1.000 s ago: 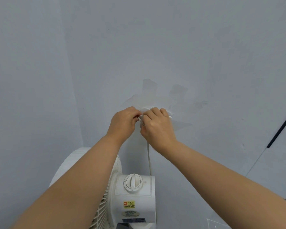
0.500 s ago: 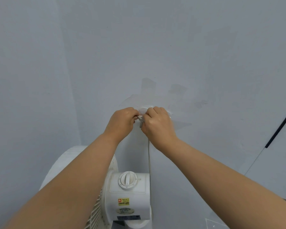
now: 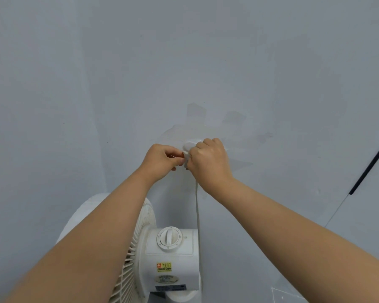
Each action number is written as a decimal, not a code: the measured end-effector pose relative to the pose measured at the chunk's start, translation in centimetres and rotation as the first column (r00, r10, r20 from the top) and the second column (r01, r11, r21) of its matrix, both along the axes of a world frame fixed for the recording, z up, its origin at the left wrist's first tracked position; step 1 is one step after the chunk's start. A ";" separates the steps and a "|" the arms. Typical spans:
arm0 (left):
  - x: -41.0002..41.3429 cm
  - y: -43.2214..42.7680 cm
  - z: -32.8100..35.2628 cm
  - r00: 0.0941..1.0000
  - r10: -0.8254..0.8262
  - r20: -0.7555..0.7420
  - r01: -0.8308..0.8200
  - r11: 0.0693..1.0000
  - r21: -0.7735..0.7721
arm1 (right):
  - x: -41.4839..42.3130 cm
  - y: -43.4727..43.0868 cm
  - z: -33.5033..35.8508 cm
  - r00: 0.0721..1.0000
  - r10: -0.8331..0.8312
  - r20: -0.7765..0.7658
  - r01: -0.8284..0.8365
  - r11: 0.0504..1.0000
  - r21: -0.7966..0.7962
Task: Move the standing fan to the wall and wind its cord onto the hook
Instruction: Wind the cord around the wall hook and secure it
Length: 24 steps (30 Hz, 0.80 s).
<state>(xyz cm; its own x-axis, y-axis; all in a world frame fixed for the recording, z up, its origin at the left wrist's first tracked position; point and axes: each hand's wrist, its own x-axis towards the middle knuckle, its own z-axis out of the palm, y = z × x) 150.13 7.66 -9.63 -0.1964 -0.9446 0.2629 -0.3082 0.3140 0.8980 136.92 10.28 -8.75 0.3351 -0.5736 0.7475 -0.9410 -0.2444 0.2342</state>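
Two hands are meeting at a white hook (image 3: 189, 145) on the grey wall (image 3: 271, 73).

The left hand (image 3: 162, 160) is pinching a bit of the white cord (image 3: 197, 206) between thumb and curled fingers, just beside the hook. The right hand (image 3: 210, 162) is clenching over the cord at the hook, and the cord is hanging down from it to the standing fan (image 3: 171, 259), which is sitting close against the wall below.
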 end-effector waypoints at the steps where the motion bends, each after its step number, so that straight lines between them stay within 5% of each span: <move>1: -0.1 0.1 0.0 0.999 0.000 -0.035 0.000 1.000 0.015 | 0.0 0.0 0.1 1.000 -0.016 -0.003 0.016 1.000 -0.008; 7: -1.0 0.3 0.4 0.978 0.034 -0.208 -0.024 0.998 0.050 | -0.5 0.4 -0.5 0.999 -0.020 0.026 0.021 0.998 -0.062; 12: -0.7 0.2 0.2 0.984 0.054 -0.169 -0.050 0.998 0.026 | -1.5 0.9 -0.7 0.996 -0.035 0.086 0.046 0.992 -0.121; 16: -0.9 0.0 0.1 0.987 0.069 -0.143 -0.067 0.998 0.018 | -2.4 1.4 -0.7 0.966 -0.176 0.188 0.173 0.984 0.030; 22: -1.1 0.1 -0.1 0.992 0.086 -0.087 -0.087 0.996 -0.008 | -3.6 2.0 -1.1 0.952 -0.283 0.118 0.255 0.945 0.206; 24: -1.2 0.2 -0.1 0.993 0.089 -0.074 -0.091 0.996 -0.018 | -3.6 2.0 -1.6 0.935 -0.276 0.221 0.197 0.926 0.322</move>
